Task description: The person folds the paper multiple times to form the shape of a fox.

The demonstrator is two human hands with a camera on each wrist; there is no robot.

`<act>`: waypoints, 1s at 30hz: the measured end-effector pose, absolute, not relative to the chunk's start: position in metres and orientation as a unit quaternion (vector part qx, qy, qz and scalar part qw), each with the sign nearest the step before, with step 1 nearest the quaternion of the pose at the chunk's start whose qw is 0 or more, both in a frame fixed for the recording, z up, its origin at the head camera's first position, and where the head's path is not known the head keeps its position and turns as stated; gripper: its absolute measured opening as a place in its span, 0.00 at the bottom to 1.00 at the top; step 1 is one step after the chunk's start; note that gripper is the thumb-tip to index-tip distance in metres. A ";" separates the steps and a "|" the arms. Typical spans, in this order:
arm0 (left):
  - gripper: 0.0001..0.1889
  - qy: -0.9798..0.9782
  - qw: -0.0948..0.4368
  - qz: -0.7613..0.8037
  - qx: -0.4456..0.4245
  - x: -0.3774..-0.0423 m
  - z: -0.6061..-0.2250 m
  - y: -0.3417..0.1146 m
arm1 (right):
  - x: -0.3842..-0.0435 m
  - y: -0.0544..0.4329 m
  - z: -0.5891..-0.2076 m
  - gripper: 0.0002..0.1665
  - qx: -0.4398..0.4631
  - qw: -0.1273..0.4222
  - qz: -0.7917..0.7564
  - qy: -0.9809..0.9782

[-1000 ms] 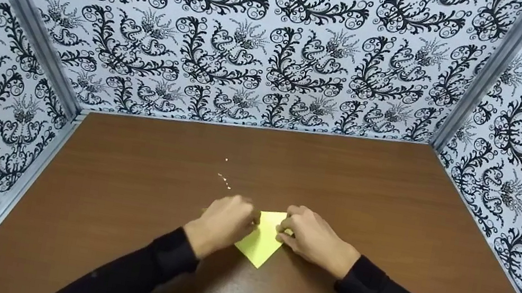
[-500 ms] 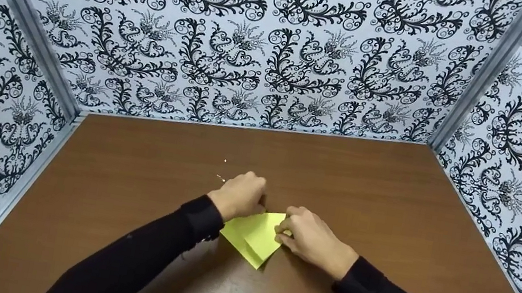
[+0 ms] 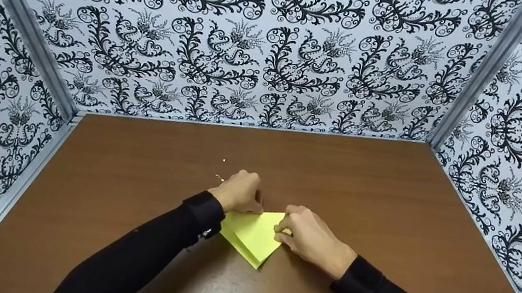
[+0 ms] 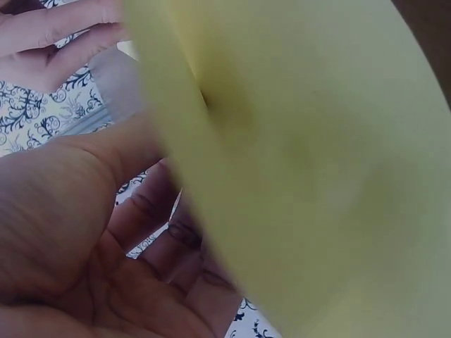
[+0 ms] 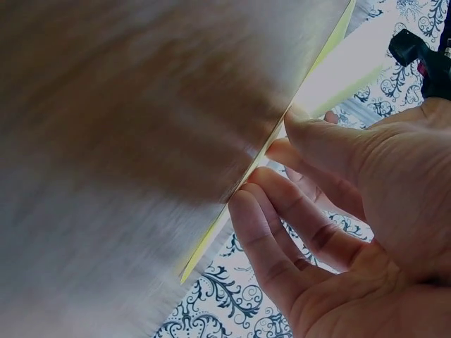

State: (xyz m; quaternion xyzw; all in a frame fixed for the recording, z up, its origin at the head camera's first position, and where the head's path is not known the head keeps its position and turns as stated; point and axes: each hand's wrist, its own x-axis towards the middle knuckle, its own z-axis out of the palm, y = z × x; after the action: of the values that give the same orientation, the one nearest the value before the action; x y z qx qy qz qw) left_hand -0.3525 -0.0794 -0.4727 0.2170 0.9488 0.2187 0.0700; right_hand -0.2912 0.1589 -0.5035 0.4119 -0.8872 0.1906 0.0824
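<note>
A folded sheet of yellow paper (image 3: 253,234) lies on the brown table with one corner toward me; its upper layer sits slightly off the lower one along the front left edge. My left hand (image 3: 240,191) holds the paper at its far left edge, fingers curled. The left wrist view has a large curved yellow flap hiding the thumb tip. At the right corner my right hand (image 3: 312,236) pinches the paper. In the right wrist view its thumb and fingertips meet the thin paper edge (image 5: 201,252) against the tabletop.
Small white specks (image 3: 220,177) lie on the table (image 3: 340,182) beyond my left hand. Patterned black-and-white walls (image 3: 277,53) enclose the table's back and sides, with grey metal posts (image 3: 486,73) at the corners.
My left hand moved away from me to the paper's far edge, then stayed about there. More of the paper's left side now shows. My right hand has kept its place.
</note>
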 end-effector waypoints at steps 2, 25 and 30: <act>0.06 0.951 0.074 0.219 0.206 -0.354 -0.473 -0.079 | -0.291 0.158 -0.502 0.03 0.411 0.083 0.191 -0.887; 0.07 0.952 0.075 0.221 0.198 -0.346 -0.467 -0.094 | -0.291 0.156 -0.504 0.03 0.415 0.095 0.187 -0.885; 0.07 0.952 0.062 0.215 0.210 -0.343 -0.468 -0.098 | -0.291 0.157 -0.502 0.04 0.413 0.088 0.193 -0.885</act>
State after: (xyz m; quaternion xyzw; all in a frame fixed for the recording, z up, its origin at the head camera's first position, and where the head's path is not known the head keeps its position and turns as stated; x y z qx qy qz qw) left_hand -0.3426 -0.0983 -0.4676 0.2101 0.9518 0.2148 0.0620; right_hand -0.2906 0.1570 -0.5022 0.4134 -0.8855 0.1931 0.0877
